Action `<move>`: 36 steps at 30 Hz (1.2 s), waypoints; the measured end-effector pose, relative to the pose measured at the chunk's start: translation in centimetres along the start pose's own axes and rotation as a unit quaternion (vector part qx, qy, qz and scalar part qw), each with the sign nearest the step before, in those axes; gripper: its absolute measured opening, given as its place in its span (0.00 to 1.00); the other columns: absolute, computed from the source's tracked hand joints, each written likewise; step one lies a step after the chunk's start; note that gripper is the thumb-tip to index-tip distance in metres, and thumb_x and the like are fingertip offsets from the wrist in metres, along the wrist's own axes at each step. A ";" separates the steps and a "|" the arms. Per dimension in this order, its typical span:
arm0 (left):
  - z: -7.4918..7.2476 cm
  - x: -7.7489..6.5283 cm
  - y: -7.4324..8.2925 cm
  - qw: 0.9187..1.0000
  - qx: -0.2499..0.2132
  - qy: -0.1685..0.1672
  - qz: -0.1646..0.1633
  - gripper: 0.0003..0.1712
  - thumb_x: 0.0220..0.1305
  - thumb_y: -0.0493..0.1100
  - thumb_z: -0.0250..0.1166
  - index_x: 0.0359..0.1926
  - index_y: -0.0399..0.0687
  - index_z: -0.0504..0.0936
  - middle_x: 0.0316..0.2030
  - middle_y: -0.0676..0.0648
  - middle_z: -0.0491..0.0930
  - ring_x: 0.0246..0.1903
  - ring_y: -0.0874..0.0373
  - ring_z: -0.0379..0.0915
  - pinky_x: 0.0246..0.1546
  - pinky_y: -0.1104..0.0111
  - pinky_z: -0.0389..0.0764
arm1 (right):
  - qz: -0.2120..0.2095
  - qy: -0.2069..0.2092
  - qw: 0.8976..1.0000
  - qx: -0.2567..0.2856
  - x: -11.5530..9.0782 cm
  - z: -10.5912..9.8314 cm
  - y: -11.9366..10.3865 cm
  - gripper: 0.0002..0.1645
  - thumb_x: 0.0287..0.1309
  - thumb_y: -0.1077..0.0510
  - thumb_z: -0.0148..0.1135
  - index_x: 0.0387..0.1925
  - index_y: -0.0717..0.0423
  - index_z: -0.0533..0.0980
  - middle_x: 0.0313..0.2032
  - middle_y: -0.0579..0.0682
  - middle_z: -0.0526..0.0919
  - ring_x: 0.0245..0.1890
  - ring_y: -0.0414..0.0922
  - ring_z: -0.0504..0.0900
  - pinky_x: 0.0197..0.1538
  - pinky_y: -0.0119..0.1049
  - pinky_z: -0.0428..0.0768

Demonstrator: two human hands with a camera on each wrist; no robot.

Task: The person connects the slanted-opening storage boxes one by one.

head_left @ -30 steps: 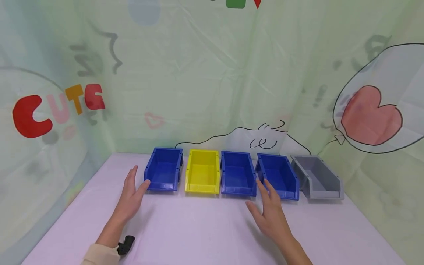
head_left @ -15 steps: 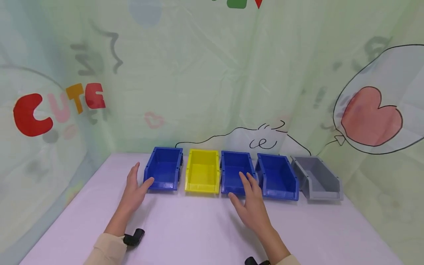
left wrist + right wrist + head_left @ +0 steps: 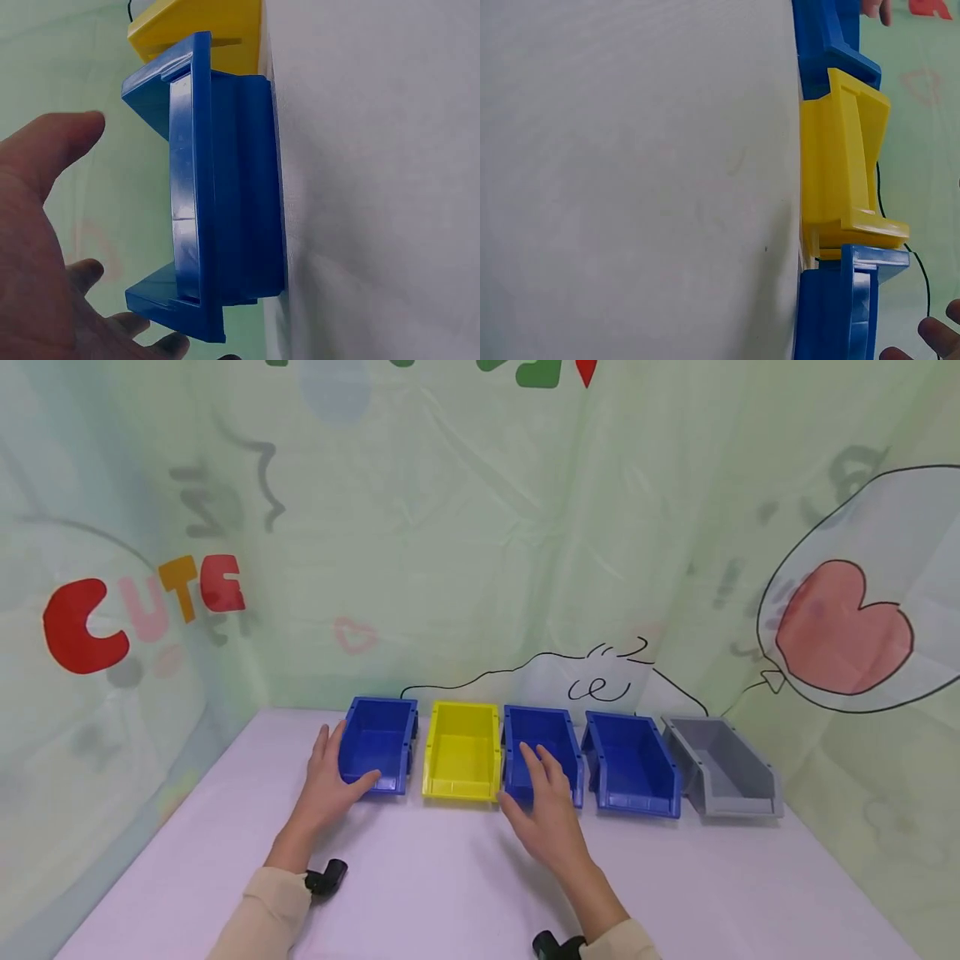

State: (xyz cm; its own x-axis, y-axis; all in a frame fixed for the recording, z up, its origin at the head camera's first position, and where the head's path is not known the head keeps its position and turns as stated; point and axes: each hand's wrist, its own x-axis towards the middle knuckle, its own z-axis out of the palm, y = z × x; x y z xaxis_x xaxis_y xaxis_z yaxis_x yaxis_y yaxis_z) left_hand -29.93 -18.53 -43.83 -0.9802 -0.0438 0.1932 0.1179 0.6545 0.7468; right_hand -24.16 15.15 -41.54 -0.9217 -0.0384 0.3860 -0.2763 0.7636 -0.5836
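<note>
My left hand (image 3: 328, 783) is at the front left corner of the leftmost blue bin (image 3: 375, 743), thumb and fingers spread apart. In the left wrist view that blue bin (image 3: 240, 187) stands with its front lip towards the camera; whether a fingertip touches its side cannot be told. My right hand (image 3: 549, 822) hovers at the front of the middle blue bin (image 3: 536, 722), fingers spread and holding nothing. A yellow bin (image 3: 461, 752) sits between these two. Only some fingertips (image 3: 937, 335) of the right hand show in the right wrist view.
Further right in the row stand another blue bin (image 3: 633, 764) and a grey bin (image 3: 731, 768). All stand on a table with a pale cloth (image 3: 435, 877). A printed curtain (image 3: 465, 527) hangs behind and at the sides.
My right hand has moved left, from between the two right blue bins to the middle blue one. My left hand has shifted right, up to the leftmost blue bin. The bins stay put.
</note>
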 end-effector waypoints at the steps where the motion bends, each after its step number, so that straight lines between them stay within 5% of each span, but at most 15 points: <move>1: 0.1 0.1 0.0 1.000 0.005 -0.003 -0.002 0.61 0.64 0.58 0.70 0.84 0.56 0.39 0.83 0.35 0.30 0.80 0.27 0.33 0.72 0.29 0.52 | 0.000 -0.001 1.000 0.000 0.1 0.1 -0.1 0.49 0.66 0.46 0.68 0.81 0.45 0.55 0.80 0.59 0.53 0.78 0.64 0.58 0.69 0.70 0.70; 18: 0.2 -0.2 -0.5 0.996 0.076 -0.024 0.033 0.58 0.56 0.56 0.78 0.81 0.52 0.56 0.83 0.35 0.34 0.79 0.26 0.39 0.72 0.31 0.57 | -0.020 -0.045 0.998 -0.026 2.3 2.3 -3.1 0.48 0.61 0.44 0.72 0.78 0.45 0.62 0.80 0.58 0.54 0.75 0.61 0.63 0.66 0.61 0.77; 22: 0.3 0.0 -0.7 0.995 0.084 -0.020 0.043 0.48 0.56 0.56 0.78 0.74 0.47 0.70 0.83 0.36 0.35 0.79 0.27 0.41 0.73 0.32 0.59 | -0.032 -0.059 0.996 -0.057 2.8 2.6 -3.6 0.45 0.61 0.44 0.73 0.76 0.46 0.66 0.79 0.60 0.56 0.74 0.62 0.64 0.63 0.60 0.80; 28: 0.4 0.1 -0.9 0.996 0.074 -0.010 0.048 0.25 0.54 0.54 0.80 0.45 0.43 0.86 0.83 0.36 0.38 0.79 0.27 0.42 0.75 0.36 0.58 | -0.034 -0.092 0.987 -0.125 3.6 3.5 -4.3 0.40 0.59 0.45 0.74 0.70 0.50 0.73 0.78 0.63 0.59 0.75 0.64 0.62 0.66 0.62 0.78; 36: 0.3 0.2 -0.8 0.996 0.072 -0.009 0.044 0.22 0.54 0.54 0.80 0.42 0.44 0.86 0.83 0.37 0.38 0.79 0.28 0.44 0.75 0.37 0.58 | -0.081 -0.101 0.961 -0.245 4.0 5.4 -4.6 0.25 0.53 0.56 0.75 0.55 0.51 0.85 0.68 0.64 0.72 0.73 0.70 0.61 0.71 0.62 0.72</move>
State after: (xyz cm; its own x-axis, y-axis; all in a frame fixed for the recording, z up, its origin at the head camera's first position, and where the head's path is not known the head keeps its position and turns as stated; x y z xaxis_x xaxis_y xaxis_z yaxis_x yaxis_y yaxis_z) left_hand -30.27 -18.88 -44.59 -0.9701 0.0317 0.2407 0.1807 0.7564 0.6286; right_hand -28.04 8.01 -41.16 -0.9253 -0.2686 0.2677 -0.3043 0.9471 -0.1016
